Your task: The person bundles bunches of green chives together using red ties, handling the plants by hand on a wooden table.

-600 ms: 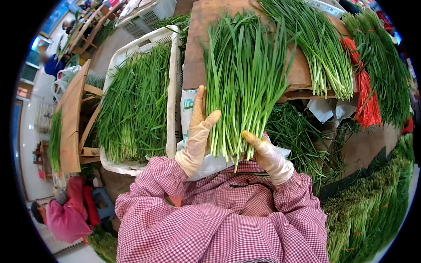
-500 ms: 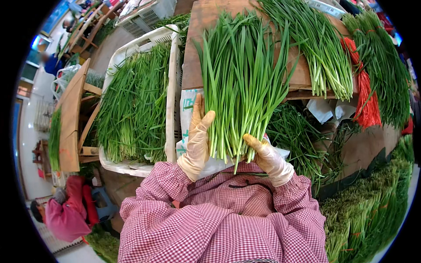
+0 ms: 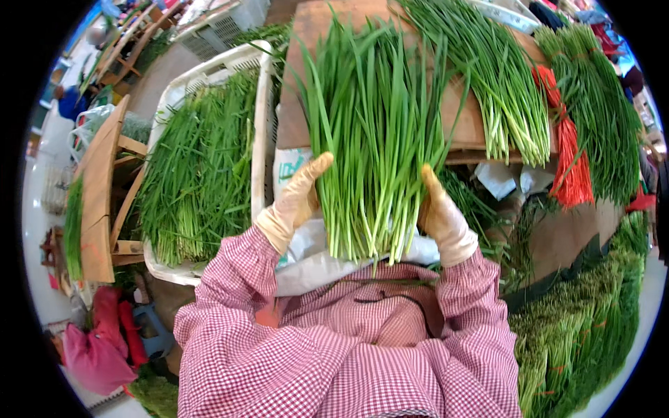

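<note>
A broad bunch of garlic chives (image 3: pixel 376 146) lies fanned out in front of me, pale stem ends toward my body and green leaf tips over the wooden board (image 3: pixel 296 104). My left hand (image 3: pixel 296 195), in a cream glove, cups its left side with the thumb raised along the edge. On the opposite side, my right hand (image 3: pixel 443 209) presses in, also gloved, its thumb pointing up. The bunch is held between both hands, and the fingers beneath the stems are partly hidden. A second pile of chives (image 3: pixel 512 118) rests on the board to the right.
A white plastic crate (image 3: pixel 262 139) full of chives stands at my left. Red ties (image 3: pixel 571 164) hang at the right beside standing chives (image 3: pixel 596 111). More bundles (image 3: pixel 585 327) line the lower right. A person in pink (image 3: pixel 94 355) is at the lower left.
My right hand has moved from the stem ends to the right side of the bunch, thumb off the front. My left hand has shifted slightly left. The stems now spread wider.
</note>
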The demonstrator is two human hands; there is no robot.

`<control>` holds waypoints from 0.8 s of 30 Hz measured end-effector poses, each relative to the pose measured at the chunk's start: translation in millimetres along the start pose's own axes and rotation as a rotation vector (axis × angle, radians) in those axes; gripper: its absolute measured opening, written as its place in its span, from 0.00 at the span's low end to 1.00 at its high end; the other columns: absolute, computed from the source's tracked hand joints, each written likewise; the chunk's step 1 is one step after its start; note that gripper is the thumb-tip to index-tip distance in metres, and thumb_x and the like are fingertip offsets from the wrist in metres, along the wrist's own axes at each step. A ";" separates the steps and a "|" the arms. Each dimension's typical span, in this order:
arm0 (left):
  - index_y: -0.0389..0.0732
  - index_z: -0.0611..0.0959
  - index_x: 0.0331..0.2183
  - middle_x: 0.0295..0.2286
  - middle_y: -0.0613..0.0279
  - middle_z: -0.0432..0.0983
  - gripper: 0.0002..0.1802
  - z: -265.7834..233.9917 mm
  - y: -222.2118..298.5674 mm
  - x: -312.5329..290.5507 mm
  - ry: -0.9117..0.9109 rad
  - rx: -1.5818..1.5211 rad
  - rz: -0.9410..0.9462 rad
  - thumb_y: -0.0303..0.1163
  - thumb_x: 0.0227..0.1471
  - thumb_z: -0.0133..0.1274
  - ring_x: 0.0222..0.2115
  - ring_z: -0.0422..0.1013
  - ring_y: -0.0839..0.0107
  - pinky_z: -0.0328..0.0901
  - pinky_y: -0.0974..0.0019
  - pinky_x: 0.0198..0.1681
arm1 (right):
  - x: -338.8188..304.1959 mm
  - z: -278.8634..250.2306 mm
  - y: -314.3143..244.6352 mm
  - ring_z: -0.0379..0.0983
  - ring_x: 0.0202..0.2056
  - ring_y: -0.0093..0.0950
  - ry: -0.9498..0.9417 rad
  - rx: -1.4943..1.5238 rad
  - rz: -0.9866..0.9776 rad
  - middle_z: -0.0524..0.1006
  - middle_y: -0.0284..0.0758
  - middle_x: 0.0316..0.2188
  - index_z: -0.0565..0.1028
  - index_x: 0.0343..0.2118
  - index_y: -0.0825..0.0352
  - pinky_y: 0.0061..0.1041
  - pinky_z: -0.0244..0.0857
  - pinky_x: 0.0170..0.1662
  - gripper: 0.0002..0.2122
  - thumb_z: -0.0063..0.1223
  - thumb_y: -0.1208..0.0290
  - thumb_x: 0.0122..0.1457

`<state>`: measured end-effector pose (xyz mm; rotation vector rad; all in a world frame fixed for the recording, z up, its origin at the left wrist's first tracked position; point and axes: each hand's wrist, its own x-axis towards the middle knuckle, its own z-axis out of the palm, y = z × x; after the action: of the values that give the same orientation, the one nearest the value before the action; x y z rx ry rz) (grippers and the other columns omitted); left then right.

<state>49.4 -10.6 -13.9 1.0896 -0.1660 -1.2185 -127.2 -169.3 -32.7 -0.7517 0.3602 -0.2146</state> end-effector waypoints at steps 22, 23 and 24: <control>0.40 0.73 0.41 0.34 0.62 0.74 0.31 -9.3 3.6 9.0 -0.124 0.013 -0.170 0.48 0.37 0.61 0.34 0.72 0.71 0.69 0.65 0.39 | 15.0 7.9 -16.7 0.70 0.34 0.20 0.062 -0.354 0.139 0.74 0.32 0.35 0.69 0.42 0.71 0.19 0.63 0.40 0.26 0.53 0.51 0.49; 0.40 0.72 0.42 0.35 0.62 0.74 0.30 -8.1 -0.2 11.9 -0.152 -0.018 -0.205 0.47 0.39 0.60 0.35 0.71 0.71 0.69 0.66 0.40 | 16.9 12.5 -15.2 0.69 0.36 0.21 0.037 -0.427 0.072 0.73 0.34 0.37 0.69 0.43 0.72 0.20 0.62 0.42 0.27 0.54 0.51 0.49; 0.39 0.71 0.43 0.37 0.60 0.73 0.29 -5.4 -0.7 12.2 -0.185 -0.033 -0.210 0.46 0.41 0.58 0.37 0.71 0.71 0.68 0.65 0.41 | 17.5 17.7 -15.2 0.69 0.37 0.22 0.012 -0.433 0.079 0.73 0.34 0.37 0.69 0.44 0.72 0.20 0.62 0.42 0.27 0.54 0.52 0.49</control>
<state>57.2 -17.4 -22.4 0.9824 -0.1756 -1.5069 -105.1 -174.5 -14.4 -1.1600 0.4536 -0.0651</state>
